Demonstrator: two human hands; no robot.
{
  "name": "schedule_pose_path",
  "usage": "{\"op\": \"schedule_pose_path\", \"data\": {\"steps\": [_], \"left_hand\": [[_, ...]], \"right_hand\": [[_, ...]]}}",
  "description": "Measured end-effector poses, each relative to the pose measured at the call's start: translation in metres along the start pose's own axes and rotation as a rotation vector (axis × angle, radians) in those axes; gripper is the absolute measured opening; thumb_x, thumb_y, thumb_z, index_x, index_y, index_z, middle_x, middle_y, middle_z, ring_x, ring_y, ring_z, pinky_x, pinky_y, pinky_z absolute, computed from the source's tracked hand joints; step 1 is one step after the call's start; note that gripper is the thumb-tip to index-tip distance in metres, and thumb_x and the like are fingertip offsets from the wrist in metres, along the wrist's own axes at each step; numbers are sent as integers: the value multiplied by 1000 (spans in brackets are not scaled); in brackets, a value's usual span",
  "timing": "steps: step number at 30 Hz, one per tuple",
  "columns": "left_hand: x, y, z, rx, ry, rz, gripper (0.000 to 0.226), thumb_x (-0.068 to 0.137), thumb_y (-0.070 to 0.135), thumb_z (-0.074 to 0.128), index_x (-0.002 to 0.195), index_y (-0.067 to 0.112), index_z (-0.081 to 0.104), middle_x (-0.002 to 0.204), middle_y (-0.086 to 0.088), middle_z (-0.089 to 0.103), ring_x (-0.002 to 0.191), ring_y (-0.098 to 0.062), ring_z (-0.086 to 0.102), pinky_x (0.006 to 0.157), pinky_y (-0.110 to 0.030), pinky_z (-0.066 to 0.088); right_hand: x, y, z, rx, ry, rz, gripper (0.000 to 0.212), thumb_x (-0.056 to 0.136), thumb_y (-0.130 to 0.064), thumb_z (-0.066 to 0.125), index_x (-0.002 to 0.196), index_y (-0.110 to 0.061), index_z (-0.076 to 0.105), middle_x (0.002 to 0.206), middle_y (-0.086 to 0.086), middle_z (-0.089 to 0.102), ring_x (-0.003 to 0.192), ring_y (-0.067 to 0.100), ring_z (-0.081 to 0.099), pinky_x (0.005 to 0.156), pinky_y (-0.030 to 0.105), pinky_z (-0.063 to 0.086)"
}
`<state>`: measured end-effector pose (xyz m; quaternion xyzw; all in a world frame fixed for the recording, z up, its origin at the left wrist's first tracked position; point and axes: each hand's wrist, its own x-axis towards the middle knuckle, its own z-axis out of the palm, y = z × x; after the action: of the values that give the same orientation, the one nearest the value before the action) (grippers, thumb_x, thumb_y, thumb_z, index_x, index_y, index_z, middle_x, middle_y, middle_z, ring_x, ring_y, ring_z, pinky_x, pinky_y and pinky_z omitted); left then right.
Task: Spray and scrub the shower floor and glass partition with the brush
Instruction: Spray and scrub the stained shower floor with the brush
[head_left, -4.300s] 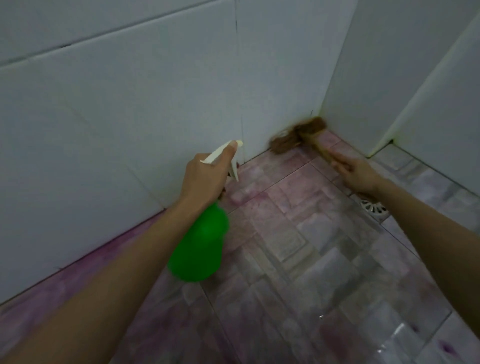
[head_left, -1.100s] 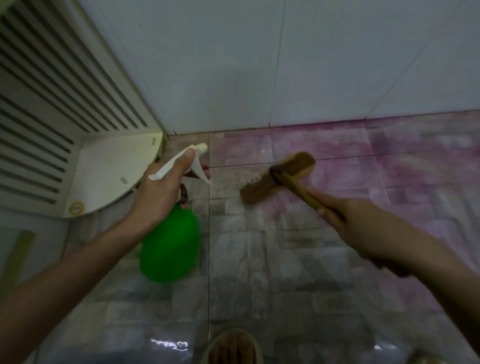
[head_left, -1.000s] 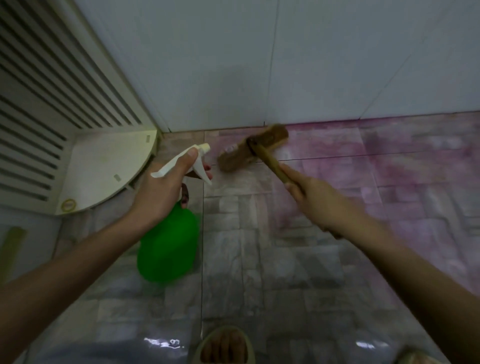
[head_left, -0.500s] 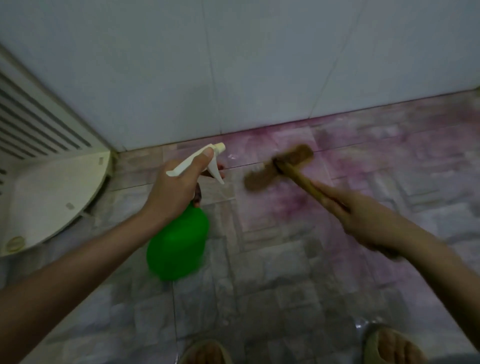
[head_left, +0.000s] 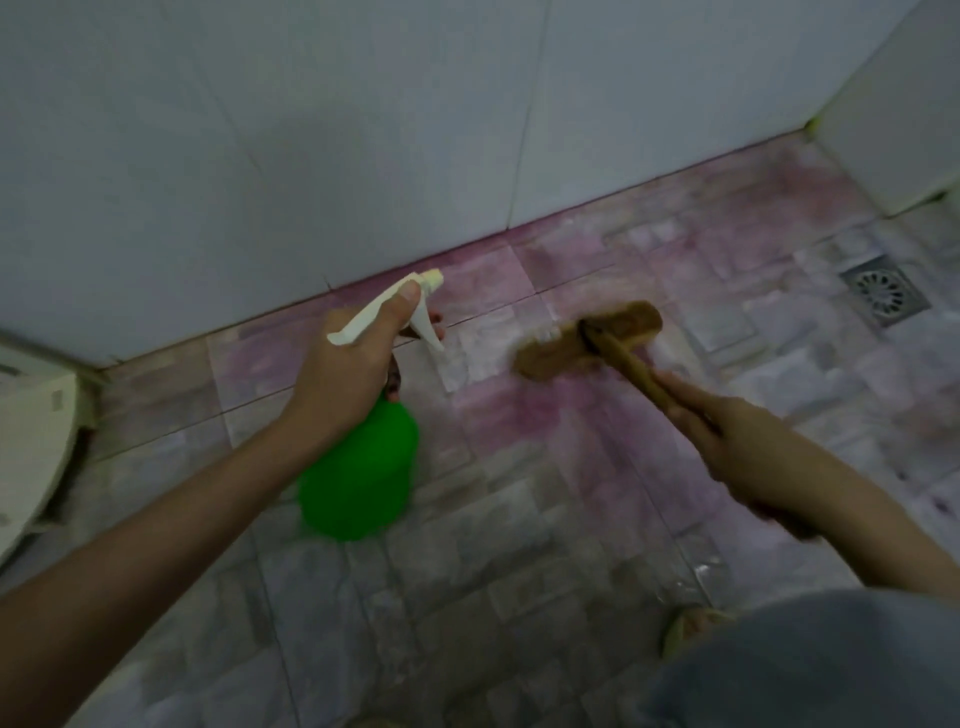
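Both of my hands are busy over the shower floor (head_left: 519, 597). At the far left edge sits a white curved corner shelf (head_left: 28, 447), low against the wall. My left hand (head_left: 353, 374) is wrapped around the neck of the green spray bottle (head_left: 358, 473), thumb lying along the top of its white trigger head (head_left: 395, 312) and fingertips curled at the trigger; the nozzle points toward the foot of the white tiled wall (head_left: 415, 130), and the green body hangs below my wrist, clear of the tiles as far as I can tell. Just right of the nozzle, the brush (head_left: 587, 338) has its brown bristle head down on a pale, foamy patch of the pink-stained tiles near the wall edge of the floor. My right hand (head_left: 748, 452) is closed around its wooden handle, index finger stretched along the shaft. Further right, near the far right corner, is the square metal drain (head_left: 883, 293). Grey fabric fills the lower right.
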<state>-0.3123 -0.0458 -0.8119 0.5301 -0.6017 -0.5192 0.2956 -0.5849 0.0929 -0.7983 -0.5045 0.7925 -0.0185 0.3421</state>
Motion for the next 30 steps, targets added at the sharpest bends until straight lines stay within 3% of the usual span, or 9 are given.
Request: {"op": "schedule_pose_path", "data": {"steps": [2,7,10,12,17,21,24,27,30], "left_hand": [[9,8,12,-34,-37,-6,22,96,54,53,95,52,74,89,-24,74,39,-11,47,48,-23,44],[32,31,36,-61,-102,22,29,97,49,53,88,37,78,92,-31,73,33,-8,44,42,-20,41],[42,45,47,-35,-155,65,51,88,63,53,94,21,81,101,-34,71,51,-29,63,48,-24,49],[46,53,56,-17,-166,71,62,80,70,53,99,18,81,95,-29,74,65,-43,66,53,-36,52],[51,60,85,30,-217,88,73,76,74,53,108,13,78,93,-32,73,42,-21,50,45,-25,43],[51,67,109,-7,-203,81,63,79,68,52,104,17,79,91,-23,76,35,-12,45,44,-23,42],[58,75,127,-44,-158,62,53,82,66,53,95,22,79,94,-29,74,37,-18,52,44,-24,44],[68,82,152,-15,-126,51,63,75,73,53,92,19,81,99,-32,72,62,-38,67,54,-26,50],[72,90,173,-50,-107,66,58,74,72,55,88,21,81,96,-33,72,66,-37,69,62,-36,55]], "right_hand": [[45,-1,-5,20,50,-40,44,102,-33,34,144,-44,31,63,-1,52,41,22,52,32,23,38],[69,18,-39,-2,84,-60,38,101,-45,30,138,-55,34,71,1,57,42,16,51,34,21,38],[-8,48,-32,73,30,118,40,100,-44,33,138,-56,30,77,8,64,43,15,52,36,23,40],[-5,54,-26,122,47,77,42,101,-38,35,141,-51,29,80,10,65,48,16,52,40,22,41],[115,50,-56,93,162,-84,41,101,-40,32,140,-52,32,70,8,56,49,25,53,40,29,48],[63,92,-76,157,71,63,37,100,-43,33,134,-57,35,71,10,55,48,21,47,40,26,39],[58,105,-85,252,41,120,38,101,-41,35,137,-54,35,69,9,51,45,16,41,39,25,35],[139,103,-113,177,86,28,38,100,-44,33,137,-54,35,71,8,52,49,18,44,44,25,36],[161,122,-138,118,115,16,38,100,-42,33,137,-51,36,72,13,51,52,21,44,46,28,37]]}}
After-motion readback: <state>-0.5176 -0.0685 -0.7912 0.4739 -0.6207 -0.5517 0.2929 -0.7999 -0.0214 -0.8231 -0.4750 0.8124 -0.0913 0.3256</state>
